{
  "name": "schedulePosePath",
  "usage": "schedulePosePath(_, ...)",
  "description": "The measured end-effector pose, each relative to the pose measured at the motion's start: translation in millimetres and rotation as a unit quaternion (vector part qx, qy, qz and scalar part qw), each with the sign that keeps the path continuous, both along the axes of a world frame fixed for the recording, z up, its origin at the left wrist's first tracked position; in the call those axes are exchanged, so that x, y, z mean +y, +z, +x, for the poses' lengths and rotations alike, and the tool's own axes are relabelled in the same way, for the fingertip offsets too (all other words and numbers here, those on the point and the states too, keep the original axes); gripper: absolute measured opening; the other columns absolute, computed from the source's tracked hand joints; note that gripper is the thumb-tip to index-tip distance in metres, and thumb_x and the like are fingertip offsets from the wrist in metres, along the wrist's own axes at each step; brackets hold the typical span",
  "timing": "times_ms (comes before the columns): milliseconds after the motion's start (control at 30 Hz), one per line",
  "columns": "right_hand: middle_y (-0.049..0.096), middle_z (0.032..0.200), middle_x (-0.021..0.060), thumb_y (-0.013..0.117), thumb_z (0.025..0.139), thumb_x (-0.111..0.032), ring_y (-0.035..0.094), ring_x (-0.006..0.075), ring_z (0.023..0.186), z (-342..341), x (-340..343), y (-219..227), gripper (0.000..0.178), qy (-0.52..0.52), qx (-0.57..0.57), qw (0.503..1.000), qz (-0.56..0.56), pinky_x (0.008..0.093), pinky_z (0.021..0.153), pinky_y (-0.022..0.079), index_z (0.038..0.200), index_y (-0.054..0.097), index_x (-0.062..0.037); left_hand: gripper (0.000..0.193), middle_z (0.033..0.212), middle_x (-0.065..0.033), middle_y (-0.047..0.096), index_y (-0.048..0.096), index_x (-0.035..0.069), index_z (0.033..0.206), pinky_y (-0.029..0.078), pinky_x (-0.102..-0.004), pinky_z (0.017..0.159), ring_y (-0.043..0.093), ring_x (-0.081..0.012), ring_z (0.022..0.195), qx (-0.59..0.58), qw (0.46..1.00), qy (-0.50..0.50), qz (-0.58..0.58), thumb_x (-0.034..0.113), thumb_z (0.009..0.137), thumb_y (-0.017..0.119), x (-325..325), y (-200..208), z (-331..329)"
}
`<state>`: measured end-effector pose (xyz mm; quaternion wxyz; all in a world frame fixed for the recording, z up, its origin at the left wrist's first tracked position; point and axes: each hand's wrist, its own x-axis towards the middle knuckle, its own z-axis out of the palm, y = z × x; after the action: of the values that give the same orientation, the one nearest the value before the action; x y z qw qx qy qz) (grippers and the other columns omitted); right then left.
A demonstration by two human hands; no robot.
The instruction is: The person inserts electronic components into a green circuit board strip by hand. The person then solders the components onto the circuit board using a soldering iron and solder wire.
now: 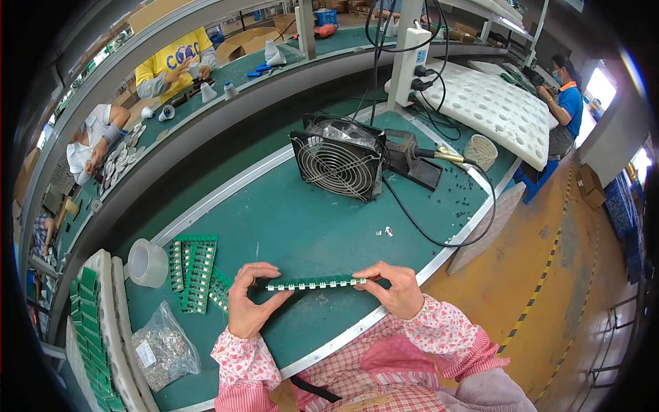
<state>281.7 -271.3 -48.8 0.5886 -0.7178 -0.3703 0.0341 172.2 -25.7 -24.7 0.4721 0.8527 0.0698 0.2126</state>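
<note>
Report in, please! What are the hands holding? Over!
Left hand, right hand: gripping opposite ends of green circuit strip. White parts along its near edge. Green boards near left hand, not blocking.

your left hand [248, 299] and right hand [397, 292] are bare. your left sleeve [244, 358] is pale around the wrist, scattered with small pink-red motifs, then turns to fine pink and white stripes. your right sleeve [439, 328] has the same print, with pinker cloth further up. you wear a red, pink and white checked apron [350, 374] with a plain pink panel [396, 353] and a dark strap [316, 389]; greyish-mauve cloth [491, 393] shows beside it.
</note>
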Motion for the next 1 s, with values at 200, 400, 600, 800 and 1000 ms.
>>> schedulePosePath(200,0.067,0.081,0.0109,0.068,0.078,-0.001,0.066,0.0185,0.070,0,2,0,0.015,-0.007,0.000,1.000,-0.017,0.0270,0.063,0.051,0.092,0.064,0.0000,0.021,0.085,-0.0025,0.064,0.064,0.007,0.079,0.039,-0.0299,0.078,0.058,-0.0172,0.083,0.029,0.999,0.017,0.007,0.005,0.064,0.078,-3,-4,0)
schedulePosePath(400,0.066,0.085,0.0111,0.065,0.077,0.003,0.066,0.0174,0.073,2,4,2,0.019,-0.016,-0.010,1.000,-0.025,0.0263,0.067,0.052,0.095,0.065,0.0001,0.022,0.084,-0.0027,0.064,0.063,0.007,0.080,0.038,-0.0303,0.076,0.059,-0.0179,0.080,0.032,0.997,0.009,0.067,0.005,0.062,0.075,0,-5,2)
schedulePosePath(600,0.066,0.086,0.0104,0.064,0.078,0.004,0.066,0.0160,0.074,-1,6,3,0.018,0.001,0.006,1.000,-0.022,0.0257,0.068,0.053,0.096,0.064,0.0014,0.021,0.083,-0.0031,0.063,0.063,0.006,0.079,0.037,-0.0298,0.076,0.059,-0.0178,0.079,0.029,0.995,0.002,0.093,0.002,0.060,0.072,1,-2,-3)
schedulePosePath(800,0.066,0.082,0.0100,0.066,0.077,0.003,0.066,0.0149,0.075,-2,9,4,0.019,-0.008,0.019,0.999,-0.026,0.0252,0.069,0.053,0.096,0.064,0.0017,0.017,0.079,-0.0016,0.062,0.064,0.007,0.078,0.038,-0.0283,0.071,0.058,-0.0161,0.072,0.016,0.995,0.000,0.099,0.006,0.063,0.073,3,-4,-3)
schedulePosePath(1000,0.066,0.079,0.0095,0.071,0.076,-0.002,0.065,0.0138,0.073,-3,11,6,0.021,-0.028,0.018,0.999,-0.041,0.0245,0.067,0.052,0.095,0.064,0.0003,0.016,0.072,-0.0013,0.058,0.064,0.007,0.076,0.035,-0.0283,0.066,0.055,-0.0163,0.066,0.029,0.993,0.003,0.116,0.012,0.066,0.075,4,-3,-2)
